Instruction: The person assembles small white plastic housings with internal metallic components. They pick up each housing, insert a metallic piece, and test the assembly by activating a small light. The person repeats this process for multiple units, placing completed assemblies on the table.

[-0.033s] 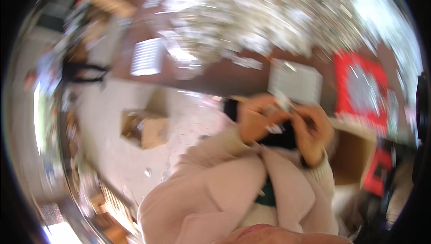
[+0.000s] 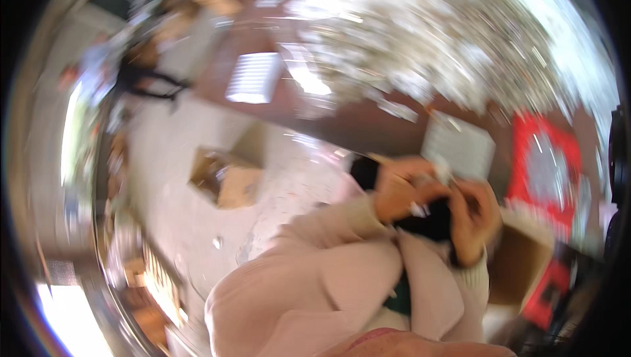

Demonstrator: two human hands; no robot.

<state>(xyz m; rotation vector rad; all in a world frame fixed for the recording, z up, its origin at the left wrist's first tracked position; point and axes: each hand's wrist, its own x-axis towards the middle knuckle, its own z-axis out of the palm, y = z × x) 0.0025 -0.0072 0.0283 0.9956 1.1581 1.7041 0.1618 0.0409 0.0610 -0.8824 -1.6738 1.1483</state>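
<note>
My left hand (image 2: 404,189) and my right hand (image 2: 474,215) meet in front of my chest, fingertips nearly touching. Both have closed fingers, pinched round a small white piece (image 2: 442,169) that motion blurs too much to name. Another whitish bit (image 2: 419,210) shows below the left fingers. Just beyond my hands, a pale grey-white rectangular tray or board (image 2: 458,145) lies on the dark brown table (image 2: 388,135); its surface detail is smeared.
A big heap of blurred whitish pieces (image 2: 434,35) covers the table's far side. At right lies a red bag (image 2: 526,160); a white ridged block (image 2: 254,78) sits farther left. Cardboard boxes stand beside me (image 2: 522,252) and on the floor (image 2: 240,186). A person (image 2: 98,71) is at far left.
The whole view has swung, so the table and my hands appear lower and farther right. My hands keep the same pinched pose round the white piece.
</note>
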